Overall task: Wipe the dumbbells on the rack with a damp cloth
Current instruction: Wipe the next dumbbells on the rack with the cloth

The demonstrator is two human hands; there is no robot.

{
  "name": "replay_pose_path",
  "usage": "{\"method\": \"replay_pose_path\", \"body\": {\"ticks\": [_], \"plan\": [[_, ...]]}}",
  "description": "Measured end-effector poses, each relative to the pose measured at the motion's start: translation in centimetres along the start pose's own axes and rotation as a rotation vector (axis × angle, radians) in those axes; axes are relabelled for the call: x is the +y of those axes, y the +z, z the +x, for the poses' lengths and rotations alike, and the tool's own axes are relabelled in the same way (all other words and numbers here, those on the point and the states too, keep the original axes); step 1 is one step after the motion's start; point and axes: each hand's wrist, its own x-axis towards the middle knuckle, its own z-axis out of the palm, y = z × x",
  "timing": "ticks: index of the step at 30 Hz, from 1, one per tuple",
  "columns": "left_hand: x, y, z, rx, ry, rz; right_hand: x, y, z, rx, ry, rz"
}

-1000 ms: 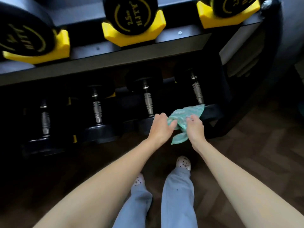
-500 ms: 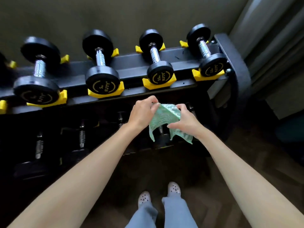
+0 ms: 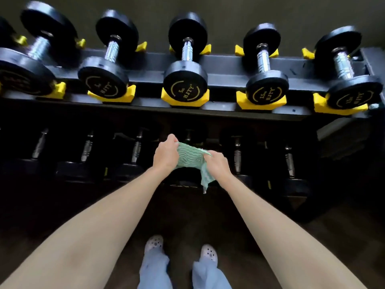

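Note:
A green patterned cloth (image 3: 190, 158) is stretched between my two hands in front of the rack's lower shelf. My left hand (image 3: 165, 154) pinches its left edge and my right hand (image 3: 217, 163) pinches its right edge, with a corner hanging down. Several black dumbbells with chrome handles sit in yellow cradles on the upper shelf of the dark rack (image 3: 225, 77); the middle one (image 3: 185, 80) is straight above my hands. More dumbbells (image 3: 136, 151) stand in shadow on the lower shelf behind the cloth. The cloth touches no dumbbell.
A dark wall rises behind the rack. The rack's right end post (image 3: 341, 147) drops to a dark wooden floor (image 3: 343, 236). My feet in white clogs (image 3: 154, 244) stand below, close to the rack.
The view has lifted from the lower shelf to take in the upper row. My hands have raised the cloth off the lower dumbbells and spread it out between them.

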Motion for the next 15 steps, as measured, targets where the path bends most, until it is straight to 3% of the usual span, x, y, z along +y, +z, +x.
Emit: {"method": "replay_pose_path", "body": {"ticks": [4,7,10,13,15], "plan": [[-4.8,5.0,2.9,-0.094,-0.065,-0.019,2.8,5.1,4.1,-0.116,0.098,-0.061],[-8.5,9.2,4.6,-0.274,0.065,0.100,5.7,8.7,6.6,-0.193,0.137,0.021],[-11.6,12.2,4.6,-0.397,0.282,0.316,8.3,12.3,7.6,-0.122,0.051,-0.010],[-13.7,12.4,3.7,-0.370,0.359,0.289,9.6,15.4,7.0,0.015,-0.115,-0.061],[-14.7,10.9,2.8,-0.397,0.332,0.219,9.6,16.8,6.1,-0.013,-0.233,-0.158]]}}
